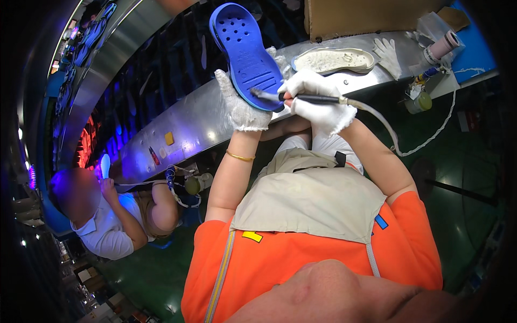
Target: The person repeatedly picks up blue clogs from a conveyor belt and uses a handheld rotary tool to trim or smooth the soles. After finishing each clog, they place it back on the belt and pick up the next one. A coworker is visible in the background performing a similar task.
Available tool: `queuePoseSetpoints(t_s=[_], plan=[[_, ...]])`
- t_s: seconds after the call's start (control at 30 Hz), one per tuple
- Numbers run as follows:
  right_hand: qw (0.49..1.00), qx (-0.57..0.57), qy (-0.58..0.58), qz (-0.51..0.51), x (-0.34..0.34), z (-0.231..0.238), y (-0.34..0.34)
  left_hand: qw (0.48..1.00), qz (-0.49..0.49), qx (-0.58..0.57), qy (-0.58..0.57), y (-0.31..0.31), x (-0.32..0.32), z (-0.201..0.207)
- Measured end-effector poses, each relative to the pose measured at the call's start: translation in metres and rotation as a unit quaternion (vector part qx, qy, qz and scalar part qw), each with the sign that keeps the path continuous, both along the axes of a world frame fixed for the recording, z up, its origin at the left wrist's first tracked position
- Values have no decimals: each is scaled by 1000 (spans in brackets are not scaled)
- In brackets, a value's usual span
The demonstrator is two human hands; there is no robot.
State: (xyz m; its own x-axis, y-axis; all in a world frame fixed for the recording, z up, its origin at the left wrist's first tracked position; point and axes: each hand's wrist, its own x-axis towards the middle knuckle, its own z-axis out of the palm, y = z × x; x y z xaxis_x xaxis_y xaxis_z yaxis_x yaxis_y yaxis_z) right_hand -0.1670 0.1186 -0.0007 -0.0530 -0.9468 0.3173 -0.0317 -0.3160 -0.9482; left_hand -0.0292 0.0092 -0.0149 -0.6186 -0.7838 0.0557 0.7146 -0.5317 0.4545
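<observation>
My left hand (242, 105), in a white knit glove, grips a blue shoe sole (246, 60) by its edges near the end closest to me. The sole is tilted up, its far end pierced with several round holes. My right hand (318, 102), also gloved, is closed around the black handle of a brush (269, 96). The bristles touch the sole's near end. A pale hose (377, 114) runs from the back of the brush handle off to the right. Just beyond my right hand, a whitish shoe sole (335, 59) lies on the metal bench (188, 116).
A spare white glove (387, 57) lies right of the whitish sole. Behind stands a cardboard box (361, 20). At the right are a thread cone (442, 46) and a small jar (419, 102). A dark conveyor (161, 59) runs beyond the bench. A co-worker (116, 215) sits at the left.
</observation>
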Motion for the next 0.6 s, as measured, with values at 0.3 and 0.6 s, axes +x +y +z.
queuePoseSetpoints(t_s=[0.3, 0.6], plan=[[999, 18, 14, 36, -14, 7, -6, 998, -27, -22, -60, -11, 2, 4], [998, 22, 11, 64, -17, 3, -10, 991, -117, -15, -61, -30, 7, 12]])
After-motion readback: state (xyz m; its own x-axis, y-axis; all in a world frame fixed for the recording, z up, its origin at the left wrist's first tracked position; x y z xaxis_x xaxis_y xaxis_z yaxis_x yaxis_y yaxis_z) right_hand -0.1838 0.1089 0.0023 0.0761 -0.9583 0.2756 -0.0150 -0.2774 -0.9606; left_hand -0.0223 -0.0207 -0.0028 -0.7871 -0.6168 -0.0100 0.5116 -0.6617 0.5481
